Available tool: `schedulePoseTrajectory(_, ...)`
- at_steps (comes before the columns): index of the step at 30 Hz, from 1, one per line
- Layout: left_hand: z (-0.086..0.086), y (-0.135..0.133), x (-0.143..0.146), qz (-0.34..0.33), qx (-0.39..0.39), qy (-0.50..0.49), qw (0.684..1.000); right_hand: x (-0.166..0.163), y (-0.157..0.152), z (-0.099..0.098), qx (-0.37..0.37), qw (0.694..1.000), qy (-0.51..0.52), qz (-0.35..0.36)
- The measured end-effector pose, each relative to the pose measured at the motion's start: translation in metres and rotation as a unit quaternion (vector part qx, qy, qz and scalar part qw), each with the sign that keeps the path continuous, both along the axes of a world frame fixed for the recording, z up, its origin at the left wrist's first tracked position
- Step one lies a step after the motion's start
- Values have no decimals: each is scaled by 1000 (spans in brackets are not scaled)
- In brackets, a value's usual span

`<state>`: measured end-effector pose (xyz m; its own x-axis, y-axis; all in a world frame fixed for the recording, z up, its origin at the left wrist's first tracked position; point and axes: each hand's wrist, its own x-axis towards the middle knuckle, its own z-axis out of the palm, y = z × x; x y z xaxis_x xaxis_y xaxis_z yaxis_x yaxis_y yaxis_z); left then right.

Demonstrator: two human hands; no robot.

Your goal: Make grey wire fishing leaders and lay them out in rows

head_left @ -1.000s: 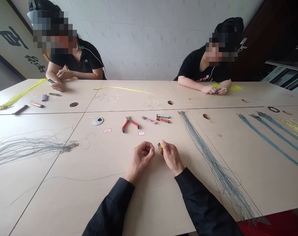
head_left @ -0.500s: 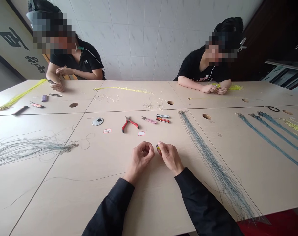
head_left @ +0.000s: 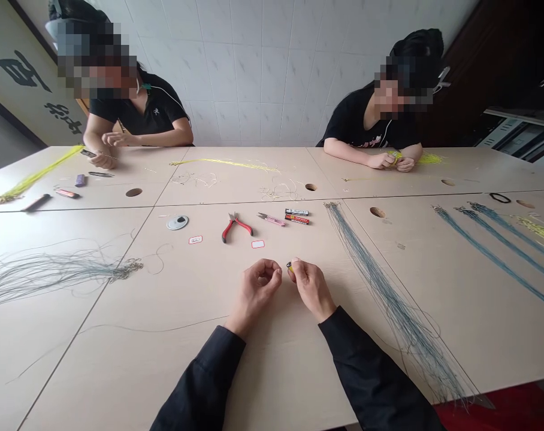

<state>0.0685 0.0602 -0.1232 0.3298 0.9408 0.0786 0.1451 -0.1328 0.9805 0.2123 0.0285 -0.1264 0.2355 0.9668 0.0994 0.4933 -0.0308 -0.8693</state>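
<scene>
My left hand (head_left: pixel 256 288) rests on the pale wooden table (head_left: pixel 164 371) with its fingers curled into a pinch; what it pinches is too fine to make out. My right hand (head_left: pixel 310 286) is closed round a small yellow and black lighter (head_left: pixel 290 266), whose top sticks out between thumb and forefinger. The two hands nearly touch at the fingertips. A thin grey line (head_left: pixel 155 328) runs along the table from below my left wrist toward the left.
Red pliers (head_left: pixel 236 227), pink snips (head_left: pixel 272 219), two more lighters (head_left: pixel 298 216) and a round disc (head_left: pixel 177 222) lie beyond my hands. Grey line bundles lie at right (head_left: pixel 389 293) and left (head_left: pixel 51 269). Two people sit across the table, working on yellow strands.
My hands have barely moved; the right hand turned the lighter slightly. The person at far left shifted their hands a little.
</scene>
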Motion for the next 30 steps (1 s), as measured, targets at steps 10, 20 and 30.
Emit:
schedulePoseTrajectory(10,3,0,0,31,9,0,999,6,1,-1,-11,988,157,-6)
schedulePoseTrajectory(20,-1,3,-2,10,-34,-94,995,-7,-8,14,-100,927,330,145)
schedulePoseTrajectory(30,8,16,-11,111,-105,-178,972,12,-29,33,-112,913,366,141)
